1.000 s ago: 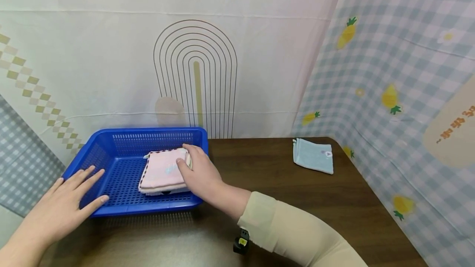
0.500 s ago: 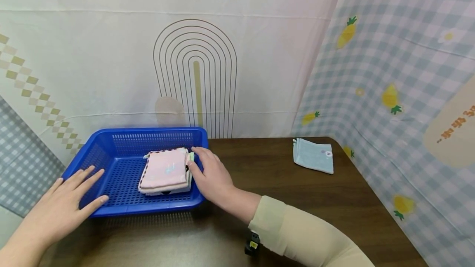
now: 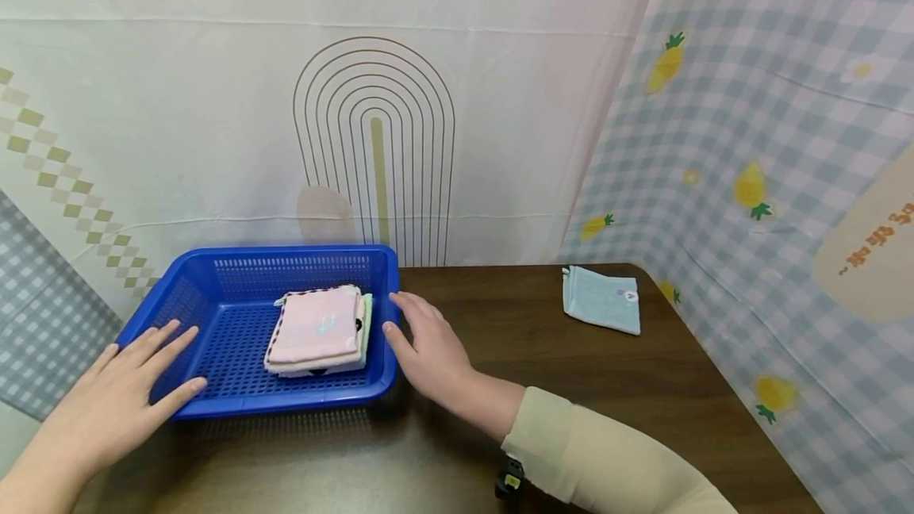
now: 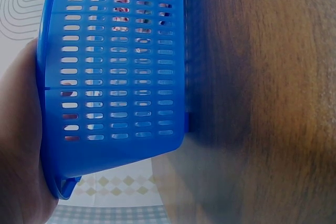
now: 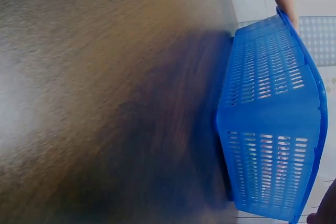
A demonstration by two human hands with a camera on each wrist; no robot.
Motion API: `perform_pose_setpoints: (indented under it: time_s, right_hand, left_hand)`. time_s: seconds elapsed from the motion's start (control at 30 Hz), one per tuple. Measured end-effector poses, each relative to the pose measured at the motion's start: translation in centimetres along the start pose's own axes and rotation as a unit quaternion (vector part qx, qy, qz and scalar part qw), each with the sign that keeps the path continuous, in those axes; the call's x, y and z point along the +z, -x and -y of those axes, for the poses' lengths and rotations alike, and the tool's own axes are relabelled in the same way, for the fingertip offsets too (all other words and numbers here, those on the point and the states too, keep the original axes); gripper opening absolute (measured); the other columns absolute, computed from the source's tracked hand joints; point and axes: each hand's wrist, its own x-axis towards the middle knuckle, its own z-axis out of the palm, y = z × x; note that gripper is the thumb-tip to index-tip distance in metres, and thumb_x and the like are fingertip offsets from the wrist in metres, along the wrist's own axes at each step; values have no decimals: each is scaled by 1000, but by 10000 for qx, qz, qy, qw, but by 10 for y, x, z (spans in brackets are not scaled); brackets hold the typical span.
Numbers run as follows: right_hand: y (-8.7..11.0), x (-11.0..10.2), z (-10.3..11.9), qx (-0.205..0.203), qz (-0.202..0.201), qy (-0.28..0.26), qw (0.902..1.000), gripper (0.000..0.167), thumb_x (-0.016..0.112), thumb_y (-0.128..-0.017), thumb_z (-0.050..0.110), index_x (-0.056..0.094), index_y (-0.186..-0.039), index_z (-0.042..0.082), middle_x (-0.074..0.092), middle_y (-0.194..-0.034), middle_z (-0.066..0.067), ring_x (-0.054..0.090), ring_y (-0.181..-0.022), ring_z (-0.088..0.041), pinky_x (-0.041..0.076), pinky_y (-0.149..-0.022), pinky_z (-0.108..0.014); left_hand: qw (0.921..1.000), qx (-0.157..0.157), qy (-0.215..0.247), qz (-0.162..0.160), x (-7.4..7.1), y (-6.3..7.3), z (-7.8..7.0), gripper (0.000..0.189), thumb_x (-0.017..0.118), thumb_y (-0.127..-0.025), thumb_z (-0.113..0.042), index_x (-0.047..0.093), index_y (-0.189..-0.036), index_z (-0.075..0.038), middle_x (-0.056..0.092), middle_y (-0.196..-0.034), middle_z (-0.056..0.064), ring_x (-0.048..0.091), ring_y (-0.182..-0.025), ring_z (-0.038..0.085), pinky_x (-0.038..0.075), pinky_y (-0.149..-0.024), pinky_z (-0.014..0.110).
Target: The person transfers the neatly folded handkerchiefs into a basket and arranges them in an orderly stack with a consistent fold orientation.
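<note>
A blue plastic basket (image 3: 286, 402) with slotted walls stands at the left of the table. Inside it, toward the right, lies a stack of folded small towels (image 3: 314, 331) with a pink one on top. My left hand (image 3: 124, 399) lies over the basket's front-left corner, fingers spread and straight. In the left wrist view that hand (image 4: 18, 135) is against the rim, its fingertips hidden. My right hand (image 3: 435, 355) is at the basket's right rim with relaxed fingers and nothing in them; whether it touches the rim I cannot tell. The right wrist view shows the basket's slotted walls (image 5: 268, 119).
A folded light-blue towel (image 3: 601, 300) lies at the table's back right. Behind the dark wooden table (image 3: 543, 371) hangs a white patterned cloth (image 3: 514, 141), and a checked cloth (image 3: 714, 181) hangs along the right side.
My right hand has drawn back from the towel stack, moving right to the basket's right rim. The green edge of a lower towel now shows. The left hand stays in place.
</note>
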Motion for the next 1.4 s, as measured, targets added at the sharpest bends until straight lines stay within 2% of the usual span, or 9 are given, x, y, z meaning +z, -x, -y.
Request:
perform_pose_setpoints:
  time_s: [0.27, 0.6, 0.97, 1.4]
  right_hand:
    - [8, -3, -9, 89, -26, 97, 9999, 52, 43, -104, 43, 46, -149, 17, 43, -153, -4, 38, -142, -21, 35, -113, -47]
    - [17, -9, -23, 107, -53, 215, 9997, 52, 43, -104, 44, 47, -148, 16, 44, -152, -6, 39, -141, -24, 34, -113, -49]
    - [26, -14, -41, 305, 125, 413, 9986, 51, 43, -105, 43, 46, -149, 18, 43, -153, -5, 37, -142, -23, 32, -114, -50]
    - [38, -20, -59, 261, 27, 662, 9975, 48, 46, -104, 40, 51, -145, 16, 47, -149, -7, 42, -139, -27, 35, -111, -53]
  left_hand:
    - [10000, -35, -2, 71, -1, 0, 0, 82, 54, -95, -61, 35, -153, -6, 29, -154, 32, 26, -137, 56, -28, -109, 46]
    - [10000, 4, 10, -54, -1, 2, 0, 81, 55, -95, -59, 34, -154, -8, 30, -154, 31, 25, -138, 56, -28, -110, 44]
    - [10000, 3, 15, -60, -1, 2, 0, 81, 56, -95, -59, 34, -154, -7, 30, -154, 31, 25, -138, 55, -28, -110, 44]
    - [9999, 46, 64, -71, -2, 2, -2, 80, 56, -95, -58, 33, -155, -9, 30, -154, 30, 26, -139, 54, -28, -110, 43]
